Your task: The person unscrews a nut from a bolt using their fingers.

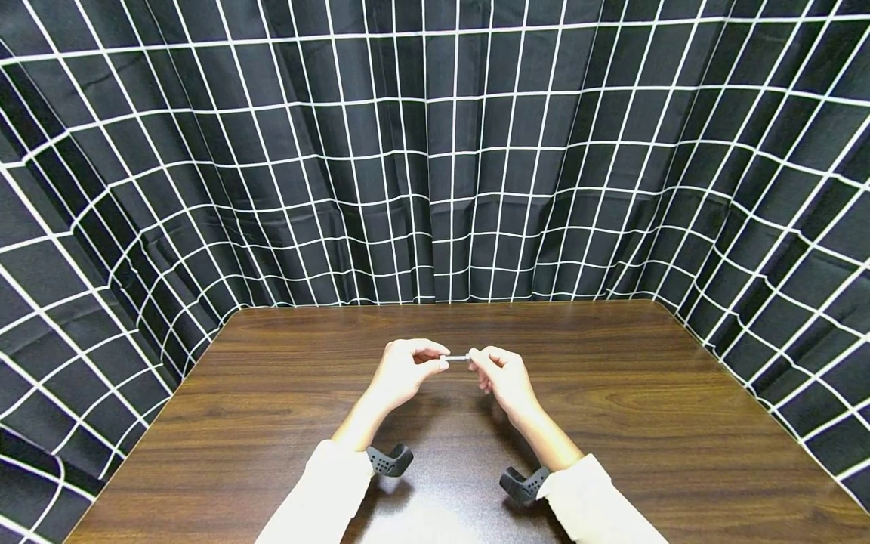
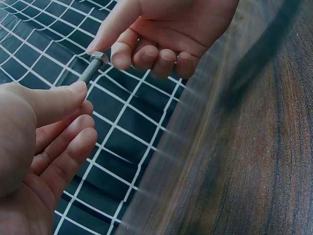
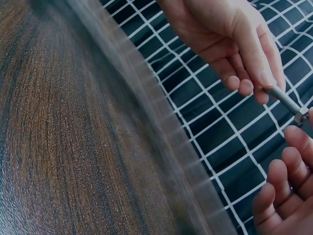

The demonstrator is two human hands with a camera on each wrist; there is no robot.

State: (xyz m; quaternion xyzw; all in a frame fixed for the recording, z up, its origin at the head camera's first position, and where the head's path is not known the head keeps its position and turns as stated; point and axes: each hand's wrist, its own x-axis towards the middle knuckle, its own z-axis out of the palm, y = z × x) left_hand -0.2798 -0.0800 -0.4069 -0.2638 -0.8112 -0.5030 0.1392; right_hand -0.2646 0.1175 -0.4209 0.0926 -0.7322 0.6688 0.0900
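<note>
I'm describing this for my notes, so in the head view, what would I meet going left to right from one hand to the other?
Left hand, metal bolt, right hand.

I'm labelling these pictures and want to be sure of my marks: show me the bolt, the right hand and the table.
Bolt (image 2: 90,72): left wrist view, on its threaded shaft.
Right hand (image 1: 506,377): head view, on the back of it.
Table (image 1: 578,332): head view, on its bare top.

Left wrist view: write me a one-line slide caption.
The left hand pinches a threaded bolt while the right hand holds its hexagonal end; white-gridded dark cloth behind.
</note>
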